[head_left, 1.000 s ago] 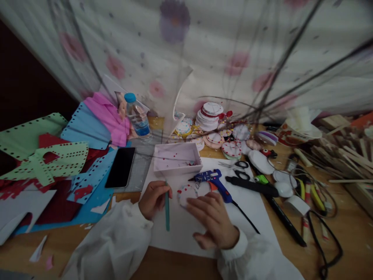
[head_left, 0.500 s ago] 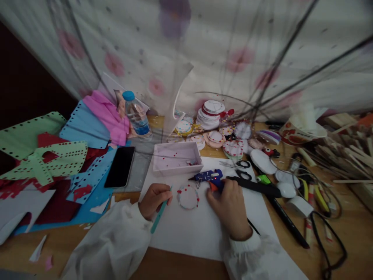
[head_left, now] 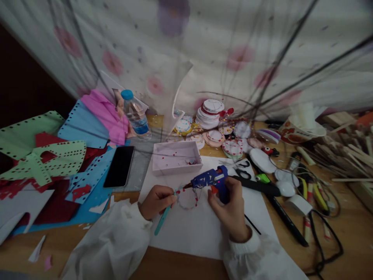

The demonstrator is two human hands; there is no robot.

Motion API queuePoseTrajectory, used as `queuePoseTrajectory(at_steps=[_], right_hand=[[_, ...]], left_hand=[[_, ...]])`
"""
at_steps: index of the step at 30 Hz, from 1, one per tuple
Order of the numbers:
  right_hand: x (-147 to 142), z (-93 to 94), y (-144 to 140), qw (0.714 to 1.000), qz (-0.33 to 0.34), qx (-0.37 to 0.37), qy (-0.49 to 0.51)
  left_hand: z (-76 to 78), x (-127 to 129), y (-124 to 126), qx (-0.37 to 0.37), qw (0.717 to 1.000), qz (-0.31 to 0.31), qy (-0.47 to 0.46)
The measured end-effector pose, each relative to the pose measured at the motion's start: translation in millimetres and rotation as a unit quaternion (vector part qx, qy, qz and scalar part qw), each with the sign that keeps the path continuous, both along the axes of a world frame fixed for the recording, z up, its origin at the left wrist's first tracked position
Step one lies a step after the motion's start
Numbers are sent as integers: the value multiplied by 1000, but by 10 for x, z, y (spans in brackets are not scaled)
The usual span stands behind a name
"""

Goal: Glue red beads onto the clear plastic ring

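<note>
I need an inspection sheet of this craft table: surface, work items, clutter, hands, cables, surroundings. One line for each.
Surface: wooden table with a white paper sheet under the hands.
Work items: blue glue gun, nozzle at a round disc edged with red dots; teal tool.
Clutter: pink tray, phone, water bottle, coloured paper, stacked discs, scissors, wooden sticks.
Hands: right hand grips the glue gun; left hand holds the teal tool.
Cables: black cord loops at the right.
Surroundings: floral curtain behind.
</note>
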State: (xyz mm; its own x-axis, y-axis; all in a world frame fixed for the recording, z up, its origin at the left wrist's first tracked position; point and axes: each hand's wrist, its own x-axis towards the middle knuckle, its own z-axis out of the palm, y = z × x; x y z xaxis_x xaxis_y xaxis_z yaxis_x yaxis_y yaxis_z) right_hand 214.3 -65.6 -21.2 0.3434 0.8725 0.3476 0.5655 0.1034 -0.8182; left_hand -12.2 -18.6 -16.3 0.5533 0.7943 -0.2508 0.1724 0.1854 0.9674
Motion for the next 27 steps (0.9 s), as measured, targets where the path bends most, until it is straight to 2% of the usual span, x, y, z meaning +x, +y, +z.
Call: queuePoseTrajectory(at_steps=[6, 13, 21, 27], right_hand=[[-34, -75, -37, 1000, 10, 10, -4], [-24, -72, -34, 999, 31, 26, -25], [-24, -67, -32, 998, 36, 31, -31], [-26, -67, -22, 998, 42, 40, -40]], left_hand=[[-28, -5, -12, -5, 1000, -10, -22], [-112, -32, -9, -2, 1000, -9, -19], [-28, -5, -6, -9, 1000, 2, -24], [-47, -5, -11, -15, 1000, 9, -22]])
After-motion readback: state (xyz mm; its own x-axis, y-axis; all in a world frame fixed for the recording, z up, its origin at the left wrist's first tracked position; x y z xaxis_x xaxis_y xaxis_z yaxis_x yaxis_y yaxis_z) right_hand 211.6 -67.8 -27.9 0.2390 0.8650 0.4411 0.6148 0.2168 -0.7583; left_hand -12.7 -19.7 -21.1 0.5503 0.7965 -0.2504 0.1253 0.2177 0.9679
